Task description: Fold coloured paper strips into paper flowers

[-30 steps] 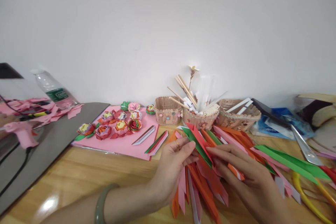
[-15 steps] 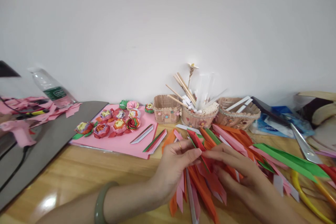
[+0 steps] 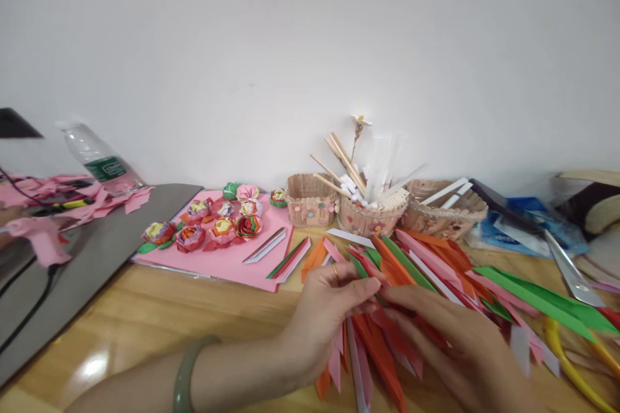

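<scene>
My left hand (image 3: 334, 316), with a ring and a green bangle, pinches folded red and green paper (image 3: 362, 263) between thumb and fingers. The fingers of my right hand (image 3: 431, 329) close on the same paper from the right and partly cover it. Under and around both hands lie many folded strips in orange, pink, green and white, such as an orange strip (image 3: 380, 352) and a long green strip (image 3: 537, 300). Left of my hands, two small folded stacks (image 3: 290, 261) rest at the edge of a pink sheet (image 3: 237, 271).
Paper flowers (image 3: 223, 232) sit on the pink sheet. Behind are three wooden baskets (image 3: 310, 203), one holding sticks. Scissors (image 3: 574, 274) lie at right. At left, another person's hand (image 3: 7, 226) is by a pink glue gun (image 3: 41, 239), near a bottle (image 3: 101, 161).
My right hand's fingers have closed in and flattened over the red paper, which is now more covered. The whole view has shifted slightly.
</scene>
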Action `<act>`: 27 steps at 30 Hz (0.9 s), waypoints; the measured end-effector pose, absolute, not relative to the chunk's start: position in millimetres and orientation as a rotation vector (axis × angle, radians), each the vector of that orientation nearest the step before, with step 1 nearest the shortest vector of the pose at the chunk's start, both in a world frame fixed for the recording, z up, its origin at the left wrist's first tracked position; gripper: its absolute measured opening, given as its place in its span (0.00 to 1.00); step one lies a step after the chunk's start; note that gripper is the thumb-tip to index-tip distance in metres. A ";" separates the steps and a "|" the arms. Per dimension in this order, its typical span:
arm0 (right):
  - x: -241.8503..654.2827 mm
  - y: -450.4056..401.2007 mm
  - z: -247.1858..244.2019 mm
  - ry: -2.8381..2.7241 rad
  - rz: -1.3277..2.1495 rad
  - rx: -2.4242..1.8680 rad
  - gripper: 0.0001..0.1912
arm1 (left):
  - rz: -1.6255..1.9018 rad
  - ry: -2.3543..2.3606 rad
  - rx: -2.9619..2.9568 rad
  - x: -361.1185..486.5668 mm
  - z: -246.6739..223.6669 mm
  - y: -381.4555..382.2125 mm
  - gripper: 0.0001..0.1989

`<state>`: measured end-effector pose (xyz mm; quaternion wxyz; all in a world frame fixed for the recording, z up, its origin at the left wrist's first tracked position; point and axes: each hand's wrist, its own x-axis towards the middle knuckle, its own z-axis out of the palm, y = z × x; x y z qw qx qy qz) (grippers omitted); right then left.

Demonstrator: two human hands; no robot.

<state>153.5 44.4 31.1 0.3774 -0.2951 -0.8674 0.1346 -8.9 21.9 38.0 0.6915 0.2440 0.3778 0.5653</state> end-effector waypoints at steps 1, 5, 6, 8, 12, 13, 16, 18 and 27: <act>154.7 43.8 29.8 -2.205 0.333 -0.761 0.11 | 1.259 0.841 0.558 -8.5 38.2 21.3 0.11; 157.8 40.8 27.8 -2.187 0.302 -0.816 0.14 | 1.249 0.860 0.629 -7.9 39.2 19.0 0.11; 157.5 40.0 28.2 -2.175 0.288 -0.821 0.14 | 1.242 0.871 0.630 -8.0 39.6 18.5 0.11; 155.7 38.8 29.3 -2.156 0.254 -0.817 0.15 | 1.233 0.887 0.620 -8.0 40.1 17.5 0.11; 152.6 39.9 29.8 -2.178 0.212 -0.785 0.16 | 1.246 0.879 0.588 -7.2 39.7 16.4 0.11; 152.6 40.7 29.1 -2.179 0.207 -0.775 0.17 | 1.248 0.866 0.578 -6.9 39.3 16.5 0.11; 153.4 43.3 26.1 -2.197 0.203 -0.726 0.19 | 1.257 0.840 0.561 -6.2 37.4 17.2 0.11; 153.3 44.3 25.3 -2.216 0.222 -0.700 0.20 | 1.267 0.831 0.561 -6.3 36.1 17.8 0.10; 163.4 53.4 43.1 -2.181 0.274 -0.933 0.14 | 1.299 0.862 0.627 -9.3 40.4 17.9 0.08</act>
